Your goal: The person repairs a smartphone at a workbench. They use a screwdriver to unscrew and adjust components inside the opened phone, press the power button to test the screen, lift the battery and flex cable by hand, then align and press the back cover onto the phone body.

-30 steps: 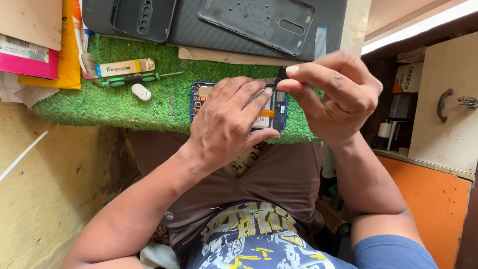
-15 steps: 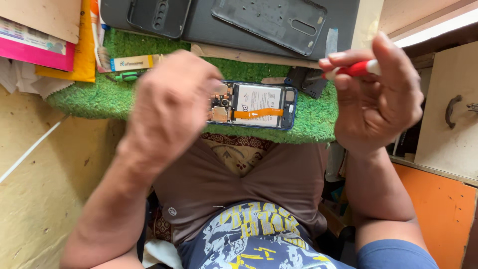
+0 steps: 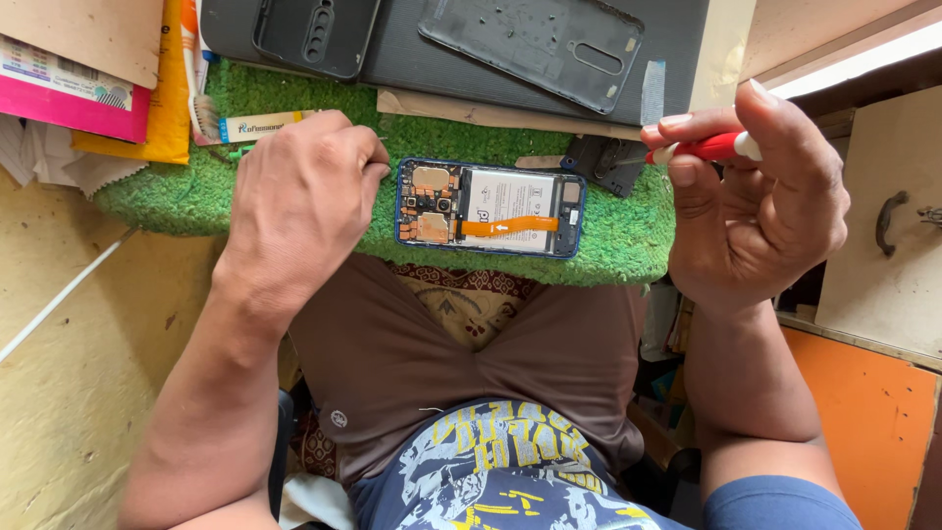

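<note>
Opened smartphone (image 3: 491,208) lies flat on the green turf mat (image 3: 628,245), back cover off, battery and orange flex cable (image 3: 510,227) exposed. Left hand (image 3: 299,196) curled into a loose fist at the phone's 9 o'clock, knuckles just beside its edge; whether it holds anything cannot be told. Right hand (image 3: 751,211) at 3 o'clock, raised off the mat, fingers pinched on a red-handled screwdriver (image 3: 702,148). Dark back covers (image 3: 535,44) lie at 12 o'clock.
</note>
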